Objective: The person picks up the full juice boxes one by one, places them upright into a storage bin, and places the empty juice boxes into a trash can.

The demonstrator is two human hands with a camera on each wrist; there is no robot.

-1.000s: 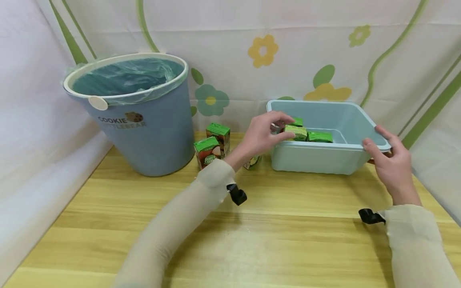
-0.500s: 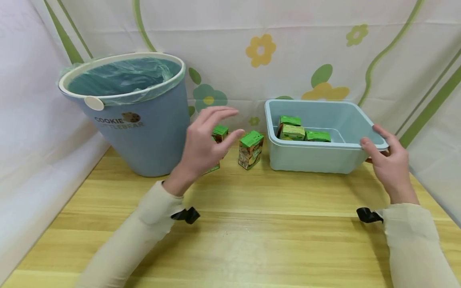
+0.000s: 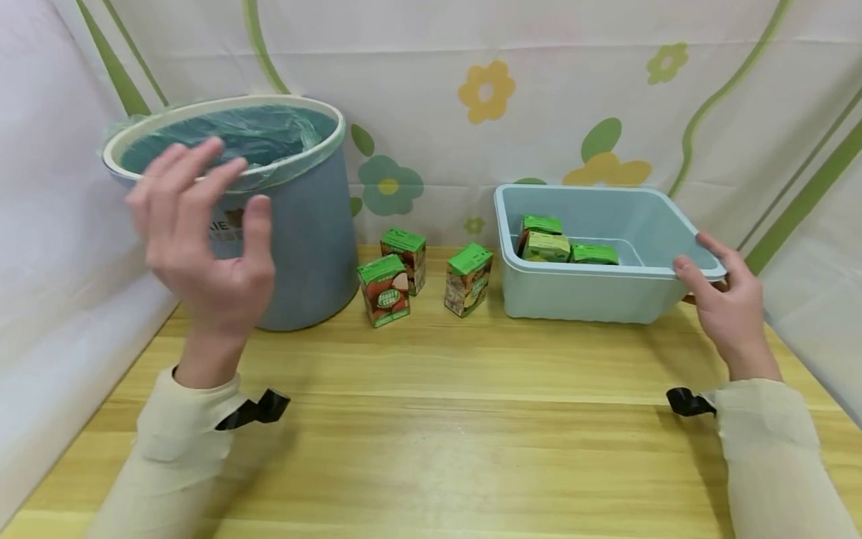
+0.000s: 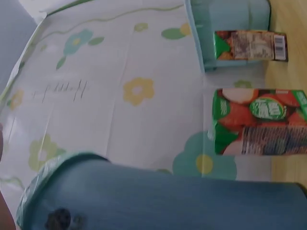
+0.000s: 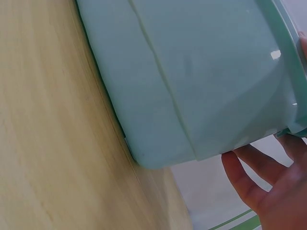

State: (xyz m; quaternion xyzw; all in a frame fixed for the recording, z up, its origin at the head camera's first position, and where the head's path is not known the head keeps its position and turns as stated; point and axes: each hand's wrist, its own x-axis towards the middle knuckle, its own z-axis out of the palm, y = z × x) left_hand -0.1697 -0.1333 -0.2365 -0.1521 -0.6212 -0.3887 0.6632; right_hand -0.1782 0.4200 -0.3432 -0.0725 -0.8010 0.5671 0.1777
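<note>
My left hand [image 3: 205, 239] is raised in front of the blue bin [image 3: 303, 239], fingers loosely bent with nothing in them. In the head view it overlaps the bin's rim and lettering. My right hand [image 3: 730, 307] grips the right end of the light blue plastic basin [image 3: 579, 296], thumb over the rim and fingers beneath it; the right wrist view shows those fingers [image 5: 240, 179] against the outer wall. Inside the basin, at its left, lie several small green-topped juice boxes [image 3: 547, 247]. Standing on the table are a red apple juice box [image 3: 385, 292], one behind it [image 3: 407, 254], and a brown one [image 3: 468, 281].
A thin plastic liner [image 3: 296, 135] hangs over the bin's rim. Behind everything is a white flowered curtain [image 3: 431, 112]. The wooden table [image 3: 444, 449] stretches toward me, and a white cloth [image 3: 47, 299] borders its left side.
My left hand has left the juice boxes in the basin and swung left past the standing ones to the bin, uncovering them. My right hand stays on the basin.
</note>
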